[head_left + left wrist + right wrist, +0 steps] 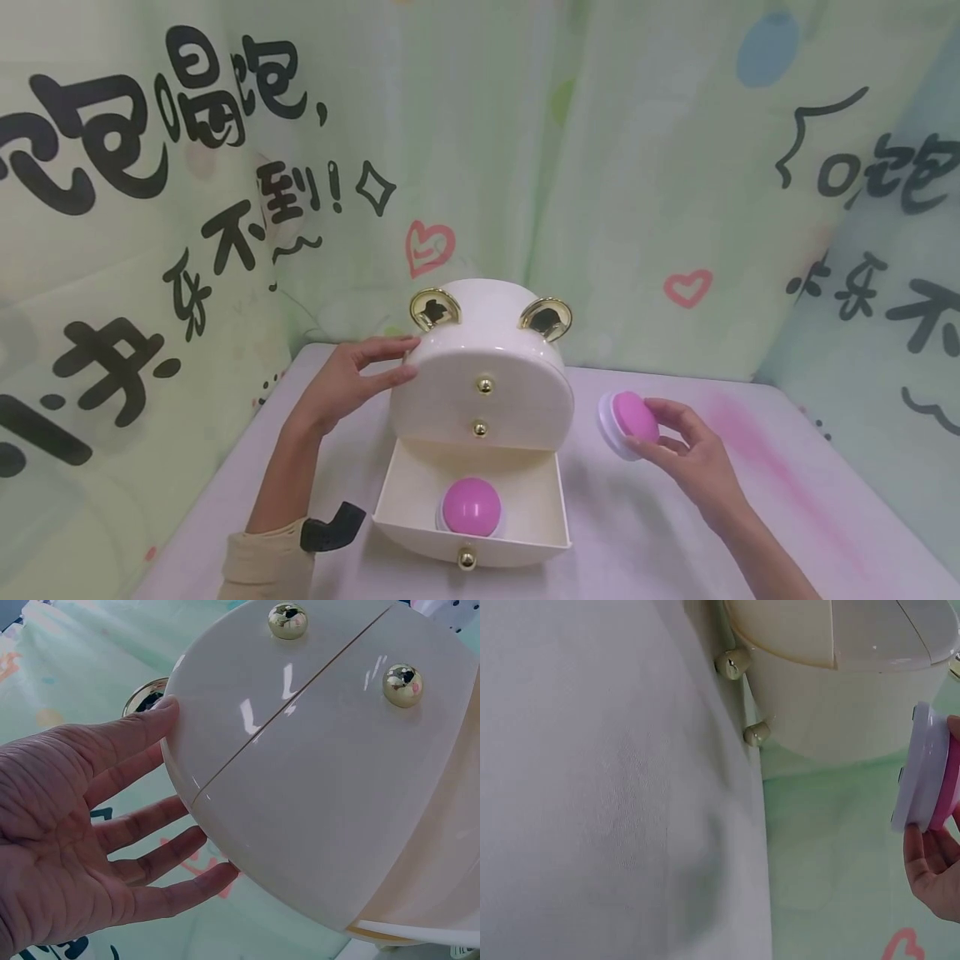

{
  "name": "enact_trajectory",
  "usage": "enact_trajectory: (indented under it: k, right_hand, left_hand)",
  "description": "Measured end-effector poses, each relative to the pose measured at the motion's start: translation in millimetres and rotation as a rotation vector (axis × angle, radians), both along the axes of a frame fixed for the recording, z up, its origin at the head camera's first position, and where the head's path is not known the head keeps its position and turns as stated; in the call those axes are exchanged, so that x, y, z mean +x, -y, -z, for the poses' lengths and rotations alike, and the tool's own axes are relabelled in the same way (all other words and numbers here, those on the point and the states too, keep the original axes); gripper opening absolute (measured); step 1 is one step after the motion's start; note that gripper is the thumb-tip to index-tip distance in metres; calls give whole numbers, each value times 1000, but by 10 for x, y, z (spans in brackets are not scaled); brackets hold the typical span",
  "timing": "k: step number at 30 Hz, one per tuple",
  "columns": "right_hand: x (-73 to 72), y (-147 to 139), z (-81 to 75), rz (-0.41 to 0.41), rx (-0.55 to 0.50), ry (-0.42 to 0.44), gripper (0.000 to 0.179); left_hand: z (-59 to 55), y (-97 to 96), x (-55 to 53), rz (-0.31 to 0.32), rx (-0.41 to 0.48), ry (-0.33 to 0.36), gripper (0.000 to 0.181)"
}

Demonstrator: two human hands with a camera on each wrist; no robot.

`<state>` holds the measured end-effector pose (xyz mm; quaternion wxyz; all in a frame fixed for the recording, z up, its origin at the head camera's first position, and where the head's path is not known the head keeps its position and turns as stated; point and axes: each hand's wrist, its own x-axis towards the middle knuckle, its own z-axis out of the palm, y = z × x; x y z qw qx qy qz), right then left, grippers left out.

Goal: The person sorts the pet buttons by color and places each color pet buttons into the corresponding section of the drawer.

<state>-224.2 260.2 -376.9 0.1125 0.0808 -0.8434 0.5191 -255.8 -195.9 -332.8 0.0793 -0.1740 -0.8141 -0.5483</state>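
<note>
My left hand [347, 382] rests its fairly straight fingers and thumb against the left side of a glossy white storage box [517, 400]. The box has gold-rimmed ears and gold ball knobs, and its bottom drawer [517, 467] is pulled out. Right of the box, my right hand [693, 454] holds a round pink-domed button [636, 417] with a white base, pinched between thumb and fingers above the table. In the right wrist view, this button's white base [919, 772] faces the box. A second pink-domed button [471, 507] lies in the drawer, dome up.
A table with a pale cover [637, 517] carries the box. Printed curtains [480, 125] hang behind it and on both sides. A black strap [333, 529] sits at the left wrist.
</note>
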Motion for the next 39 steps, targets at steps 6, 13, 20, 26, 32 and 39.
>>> enact_trajectory:
  k: [6,13,20,26,32,39]
  right_hand:
    - [77,68,-23,-35,-21,-34,59]
    - [140,135,-40,-56,-4,-96,58]
    - [205,204,-84,-69,7,-117,58]
    - [246,263,-115,-109,-11,-139,57]
    - [294,318,-143,-136,-14,-135,58]
    - [342,368,-167,-165,-19,-123,59]
  left_hand:
    - [-3,-16,-8,9,-1,-10,48]
    - [1,-22,-14,3,-8,-12,48]
    - [-4,-10,-18,1,-8,-12,47]
    - [-13,-4,-2,9,2,-14,47]
    - [-12,0,7,3,-4,-12,47]
    - [-16,-2,5,-5,-4,3,48]
